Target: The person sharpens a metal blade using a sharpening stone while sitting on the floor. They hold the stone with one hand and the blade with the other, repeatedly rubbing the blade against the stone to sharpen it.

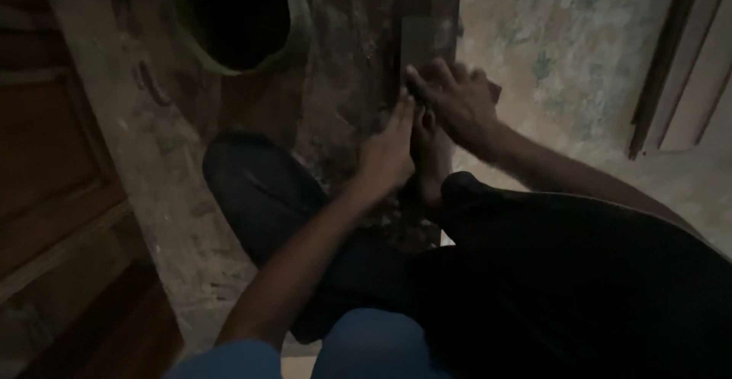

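The picture is dim and blurred. My right hand [456, 103] lies with spread fingers over the near end of a dark flat bar [416, 42] that rests on the stained floor. Whether it grips the bar is too dark to see. My left hand [389, 152] reaches forward with its fingers stretched out, the tips touching the floor just below the bar and beside my right hand. I see nothing in it. My bare foot [428, 158] sits right under both hands, between my legs in dark trousers [564, 264].
A round green bucket [293, 40] with a dark inside stands at the top, left of the bar. Wooden panels [53, 165] run along the left side. Wooden boards [686, 59] lean at the far right. The floor [564, 36] is mottled and worn.
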